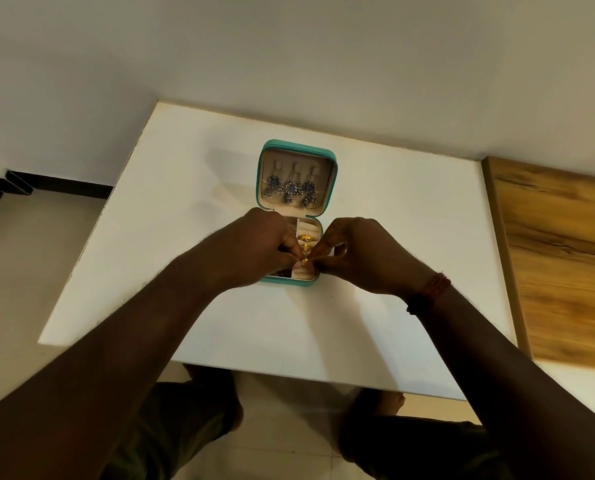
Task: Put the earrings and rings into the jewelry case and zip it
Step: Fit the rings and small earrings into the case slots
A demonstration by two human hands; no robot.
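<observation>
Both hands, left (254,247) and right (355,252), pinch one gold ring (304,260) between them, seemingly just above the open case's (298,152) ring slots (306,273) at six o'clock; hanging earrings (292,188) sit at twelve.

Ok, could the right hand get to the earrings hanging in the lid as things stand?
Probably yes: the lid stands open, nothing covers the earrings, and they hang just beyond the right hand. It and the left hand both pinch a gold ring, though, so it must let go first.
</observation>
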